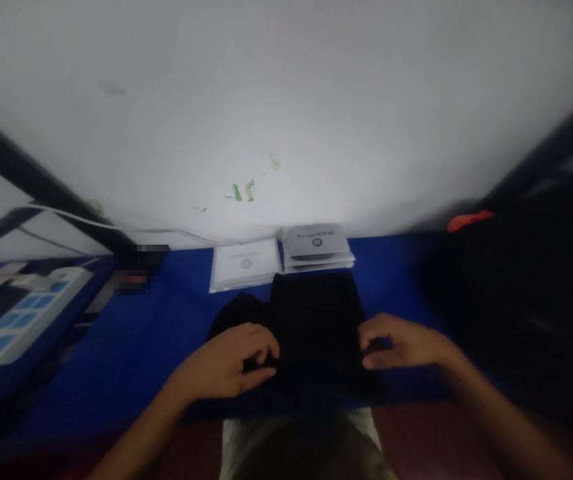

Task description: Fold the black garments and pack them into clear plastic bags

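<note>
A dark black cloth item [316, 320], squarish and apparently folded, lies on the blue table in front of me. A rounded black part [239, 307] bulges out at its left; whether it belongs to the same piece I cannot tell. My left hand [241, 357] is at the left side of the cloth, fingers bent and thumb beneath them, closed on the fabric. At the right edge, my right hand [396, 343] has its thumb and curled fingers around the cloth's side. Dim light hides the folds between the fingertips.
Behind the cloth lie a flat white packet [246, 263] and a stack of grey printed packets [316, 247] against the white wall. A power strip [21, 320] sits at left, near a cable [166, 231]. A large black mass [526, 300] fills the right, beside an orange item [470, 220].
</note>
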A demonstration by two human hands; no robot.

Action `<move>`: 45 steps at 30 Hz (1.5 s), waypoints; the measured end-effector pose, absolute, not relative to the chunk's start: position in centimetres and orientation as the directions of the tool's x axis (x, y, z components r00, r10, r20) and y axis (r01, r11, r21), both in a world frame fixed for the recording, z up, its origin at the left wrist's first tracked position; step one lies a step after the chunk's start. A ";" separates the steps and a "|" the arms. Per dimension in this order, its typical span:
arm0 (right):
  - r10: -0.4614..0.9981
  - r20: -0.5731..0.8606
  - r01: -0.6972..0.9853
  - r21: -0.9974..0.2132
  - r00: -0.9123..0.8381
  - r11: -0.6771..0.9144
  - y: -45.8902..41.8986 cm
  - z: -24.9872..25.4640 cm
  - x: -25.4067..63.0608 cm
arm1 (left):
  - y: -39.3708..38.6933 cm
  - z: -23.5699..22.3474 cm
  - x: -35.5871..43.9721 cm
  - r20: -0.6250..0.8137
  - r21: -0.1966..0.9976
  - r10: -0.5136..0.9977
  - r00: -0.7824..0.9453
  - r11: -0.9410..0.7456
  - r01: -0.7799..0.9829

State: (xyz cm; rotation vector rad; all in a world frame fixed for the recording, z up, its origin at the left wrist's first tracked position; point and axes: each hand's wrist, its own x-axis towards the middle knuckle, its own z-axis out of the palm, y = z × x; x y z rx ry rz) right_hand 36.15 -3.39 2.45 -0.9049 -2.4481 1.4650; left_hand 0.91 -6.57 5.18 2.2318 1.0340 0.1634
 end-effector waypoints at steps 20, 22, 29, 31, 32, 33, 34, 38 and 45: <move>0.911 -0.394 -0.507 -0.765 -0.119 -0.397 7.1 -3.1 29.3 | -8.2 -0.5 -0.1 -0.275 0.731 0.870 0.410 -0.087 0.676; 0.925 -0.371 -0.507 -0.783 -0.083 -0.359 7.5 -3.2 28.8 | -8.2 -0.5 -0.1 -0.263 0.739 0.867 0.422 -0.100 0.666; 0.978 -0.162 -0.490 -0.868 0.133 -0.077 6.6 -2.0 28.7 | -6.9 0.4 -1.1 -0.196 0.763 0.879 0.434 -0.141 0.631; 0.978 -0.119 -0.468 -0.883 0.171 -0.026 5.8 -1.4 29.2 | -5.9 0.9 -2.1 -0.143 0.792 0.907 0.395 -0.135 0.596; 0.978 -0.111 -0.452 -0.892 0.174 -0.021 5.4 -1.1 29.5 | -5.3 1.2 -2.5 -0.111 0.813 0.927 0.357 -0.122 0.569; 0.979 -0.110 -0.436 -0.900 0.171 -0.025 5.0 -0.8 29.7 | -4.6 1.4 -2.9 -0.077 0.838 0.949 0.306 -0.104 0.536; 0.980 -0.124 -0.416 -0.908 0.158 -0.048 4.5 -0.6 29.9 | -4.0 1.7 -3.1 -0.045 0.863 0.967 0.249 -0.087 0.497; 0.962 -0.273 -0.254 -0.932 0.021 -0.259 2.5 0.2 29.8 | -1.7 2.6 -1.9 0.081 0.899 0.990 0.118 -0.124 0.420; 0.852 -0.295 -0.071 -0.931 -0.432 -0.358 -0.3 1.0 26.9 | -0.3 3.0 4.0 0.090 0.856 0.940 0.329 -0.242 0.457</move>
